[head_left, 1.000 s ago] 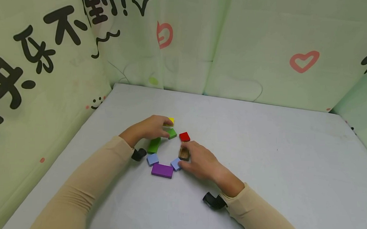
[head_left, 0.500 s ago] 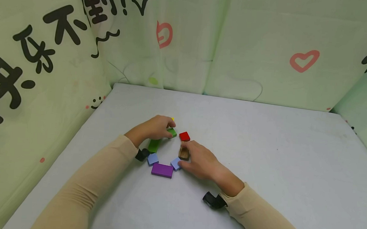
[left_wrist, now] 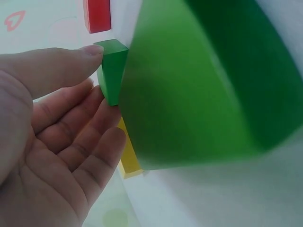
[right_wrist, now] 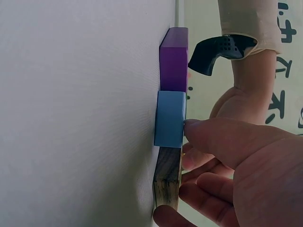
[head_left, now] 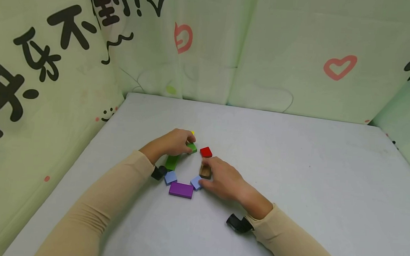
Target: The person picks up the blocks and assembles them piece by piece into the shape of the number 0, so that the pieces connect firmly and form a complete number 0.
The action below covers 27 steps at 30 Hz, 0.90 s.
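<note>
Several coloured blocks lie in a ring on the white table. My left hand point(head_left: 173, 144) pinches a small green block point(left_wrist: 112, 71), thumb on one side and fingertips on the other. A yellow block point(left_wrist: 130, 156) sits just behind those fingers, mostly covered in the head view. My right hand point(head_left: 225, 180) rests over the ring's right side. Its thumb touches a light blue block point(right_wrist: 169, 118), and a fingertip reaches the far end of a brown wooden block point(right_wrist: 168, 170). A red block point(head_left: 206, 151) stands apart, beyond the brown one.
A longer green block point(head_left: 171, 163), another light blue block point(head_left: 170, 177) and a purple block point(head_left: 181, 190) make up the near and left sides of the ring. Printed curtains point(head_left: 280, 51) stand behind the table point(head_left: 309, 186) and along its left side.
My left hand has shifted slightly right over the small green block and covers more of the yellow block; it then stays nearly still. My right hand has not visibly moved.
</note>
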Motion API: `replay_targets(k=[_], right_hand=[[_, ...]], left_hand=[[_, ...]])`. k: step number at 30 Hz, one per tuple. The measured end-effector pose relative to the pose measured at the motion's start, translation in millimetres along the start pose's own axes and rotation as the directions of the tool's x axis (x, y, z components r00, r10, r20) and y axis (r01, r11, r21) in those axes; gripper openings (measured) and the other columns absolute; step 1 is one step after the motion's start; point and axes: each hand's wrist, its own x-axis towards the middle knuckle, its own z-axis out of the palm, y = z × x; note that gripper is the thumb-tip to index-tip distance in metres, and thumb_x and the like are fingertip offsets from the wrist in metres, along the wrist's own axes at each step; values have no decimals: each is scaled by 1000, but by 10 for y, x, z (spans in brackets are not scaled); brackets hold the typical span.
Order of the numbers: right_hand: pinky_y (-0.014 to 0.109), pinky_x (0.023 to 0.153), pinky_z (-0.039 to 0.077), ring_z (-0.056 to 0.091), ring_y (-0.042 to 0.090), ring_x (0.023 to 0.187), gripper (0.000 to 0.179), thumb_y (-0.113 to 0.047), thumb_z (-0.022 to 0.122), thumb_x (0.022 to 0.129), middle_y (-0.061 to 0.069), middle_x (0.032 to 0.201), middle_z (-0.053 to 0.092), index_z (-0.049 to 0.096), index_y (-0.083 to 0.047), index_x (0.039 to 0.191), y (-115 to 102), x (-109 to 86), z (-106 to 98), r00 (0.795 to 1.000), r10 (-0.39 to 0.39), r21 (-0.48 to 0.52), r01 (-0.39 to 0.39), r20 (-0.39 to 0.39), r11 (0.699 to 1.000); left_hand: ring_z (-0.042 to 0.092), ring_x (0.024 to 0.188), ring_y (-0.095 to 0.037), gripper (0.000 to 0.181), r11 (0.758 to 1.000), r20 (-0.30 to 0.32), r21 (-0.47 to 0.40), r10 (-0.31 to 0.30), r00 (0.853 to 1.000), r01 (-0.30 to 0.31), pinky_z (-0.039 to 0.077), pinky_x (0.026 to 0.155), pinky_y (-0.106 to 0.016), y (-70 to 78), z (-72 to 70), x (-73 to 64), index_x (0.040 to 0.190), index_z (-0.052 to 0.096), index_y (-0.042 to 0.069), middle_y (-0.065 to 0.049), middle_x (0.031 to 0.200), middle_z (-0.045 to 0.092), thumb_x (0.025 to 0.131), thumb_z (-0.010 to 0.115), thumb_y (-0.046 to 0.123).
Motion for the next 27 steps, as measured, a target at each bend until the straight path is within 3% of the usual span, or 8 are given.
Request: replay_targets(k=[27], right_hand=[[44,103,44,54,27,122,57,-28,72,92,13,138,54,52,-2,139,-18,-4,-7,1000,15,-3,-15,11,1000]], left_hand=[[56,113,-24,41,997,-9,-26,-67,998,67,46,100,-38,-101,-20,-43,134,59,2,-12,131,61,96,67,15]])
